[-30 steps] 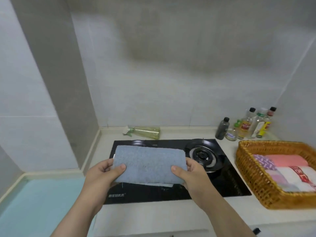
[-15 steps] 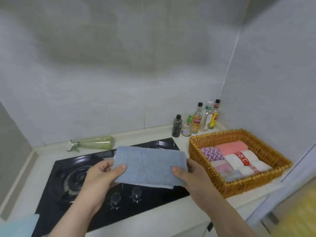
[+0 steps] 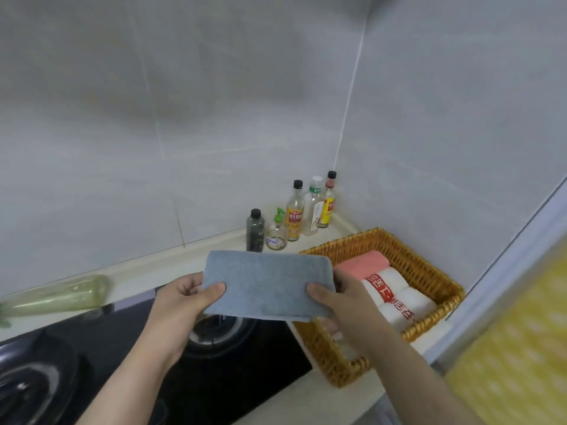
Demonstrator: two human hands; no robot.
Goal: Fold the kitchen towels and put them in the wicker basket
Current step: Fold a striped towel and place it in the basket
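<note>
A folded blue-grey towel (image 3: 265, 285) is held flat in the air between both hands, above the right burner and the basket's left edge. My left hand (image 3: 181, 302) pinches its left end, thumb on top. My right hand (image 3: 343, 299) pinches its right end the same way. The wicker basket (image 3: 429, 271) stands on the counter at the right. In it lie a folded pink towel (image 3: 363, 263) and white towels with red print (image 3: 395, 297). My right arm hides the basket's near left part.
A black gas hob (image 3: 214, 363) with a round burner (image 3: 221, 331) lies under the hands. Several bottles (image 3: 294, 210) stand in the back corner. A green spray bottle (image 3: 58, 294) lies along the wall at left. Tiled walls close the back and right.
The view has swung right and both hands have carried the towel rightward, from over the hob's middle to the basket's left edge. The grip on both ends is unchanged.
</note>
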